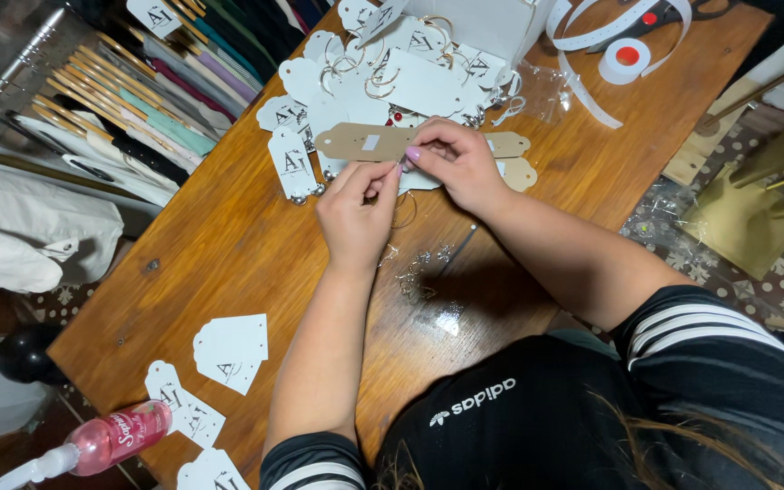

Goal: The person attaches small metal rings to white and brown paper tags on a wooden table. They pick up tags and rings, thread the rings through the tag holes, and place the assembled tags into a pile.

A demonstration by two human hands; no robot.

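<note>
Head view looks straight down on a wooden desk (229, 227), so going left to right: out at 9 o'clock, off the desk edge, there's a rack of clothes on gold hangers (129, 95) and some white fabric (29, 227) below it. Down at 7 o'clock a pink spray bottle (106, 440) lies on its side, just beside a few loose white tags (229, 349) near the desk's lower edge. Around 11 to 12 o'clock sits a big heap of white tags with hoop earrings (383, 73), some overlapping each other. Dead centre, the left hand (356, 213) has its grip pinched shut on a thin hoop earring (404, 210), the wire loop hanging out to the right of the fingers. Right next to it, touching at the fingertips, the right hand (460, 163) is pinching a brown cardboard tag (365, 142) that lies flat across the white pile, grip closed on its right end. Two more brown tags (512, 159) poke out past that hand. Just below the hands at 6 o'clock there's a small scatter of tiny shiny metal bits (419, 272). Up at 1 o'clock, a roll of white tape with a red centre (626, 59) has its strip curling over the desk.
</note>
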